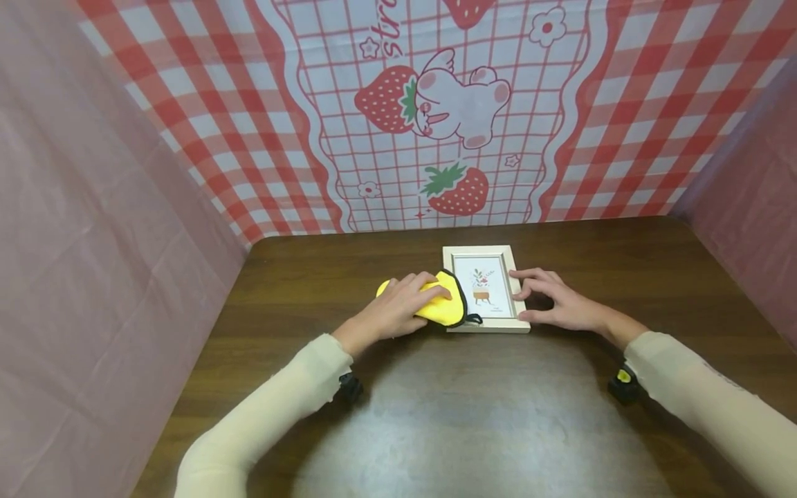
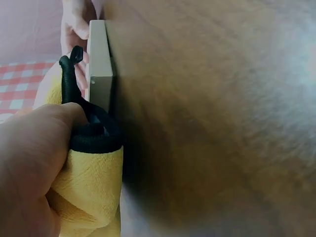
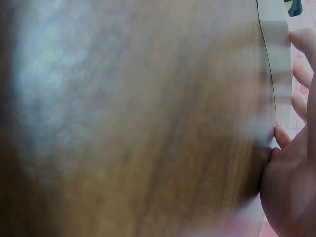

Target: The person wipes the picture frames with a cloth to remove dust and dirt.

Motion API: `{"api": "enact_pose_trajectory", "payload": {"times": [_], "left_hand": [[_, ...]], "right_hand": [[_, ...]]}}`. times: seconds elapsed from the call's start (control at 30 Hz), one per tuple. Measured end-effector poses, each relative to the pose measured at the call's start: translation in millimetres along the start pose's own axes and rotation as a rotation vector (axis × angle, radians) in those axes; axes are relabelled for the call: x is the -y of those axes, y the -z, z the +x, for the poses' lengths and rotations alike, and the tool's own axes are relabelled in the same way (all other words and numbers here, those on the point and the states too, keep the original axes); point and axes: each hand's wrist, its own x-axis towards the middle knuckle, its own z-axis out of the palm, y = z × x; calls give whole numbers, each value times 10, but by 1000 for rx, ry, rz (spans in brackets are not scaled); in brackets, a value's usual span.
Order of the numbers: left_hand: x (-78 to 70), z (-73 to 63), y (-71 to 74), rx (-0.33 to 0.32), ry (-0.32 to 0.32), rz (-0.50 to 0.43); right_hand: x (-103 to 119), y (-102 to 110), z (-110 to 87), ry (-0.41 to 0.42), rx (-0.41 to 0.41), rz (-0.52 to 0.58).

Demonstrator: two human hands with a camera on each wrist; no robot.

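A cream picture frame (image 1: 488, 324) lies flat on the table, face up, with a plant print behind its front. My left hand (image 1: 401, 304) holds a folded yellow cloth (image 1: 450, 304) with black edging and a small black loop. The cloth overlaps the frame's left side. In the left wrist view the thumb presses on the yellow cloth (image 2: 94, 182) beside the frame's side wall (image 2: 101, 91). My right hand (image 1: 557, 301) grips the frame's right edge with bent fingers and thumb. Along that edge, fingertips (image 3: 300, 74) touch the frame in the right wrist view.
The brown wooden table (image 1: 448, 415) extends toward me and to both sides. Behind it hangs a red-and-white checked cloth (image 1: 386, 187) with strawberries. Pink drapes (image 1: 93, 277) flank the table. Each wrist carries a small black device (image 1: 623, 387).
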Motion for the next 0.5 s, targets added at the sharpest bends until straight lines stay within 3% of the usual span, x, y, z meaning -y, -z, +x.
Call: {"api": "enact_pose_trajectory", "payload": {"times": [0.2,0.5], "left_hand": [[42,30,81,-13,-10,-19],[210,73,211,-94,72,-111]], "right_hand": [[5,0,7,0,-1,-4],[4,2,6,2,3,8]]}}
